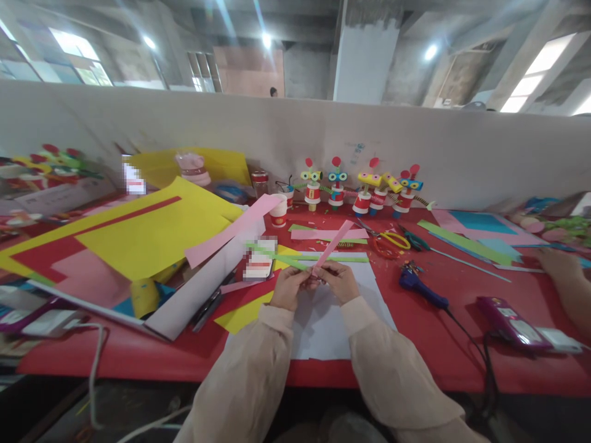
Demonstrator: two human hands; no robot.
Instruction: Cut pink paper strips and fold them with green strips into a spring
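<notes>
Your left hand (pixel 290 288) pinches green strip (pixel 287 260), right hand (pixel 340 282) pinches pink strip (pixel 333 246); ends meet at fingertips, likely keeping overlap steady.

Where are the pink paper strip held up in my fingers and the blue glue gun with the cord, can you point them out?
Pink paper strip (pixel 335 244): head view, middle of its raised length.
Blue glue gun (pixel 421 289): head view, middle of its body.

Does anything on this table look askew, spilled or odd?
Nothing alarming, just mess: yellow sheets lie askew in an overlapping heap at the left, and tiny scraps litter the red table near the yellow-handled scissors. No spilled liquid shows.
</notes>
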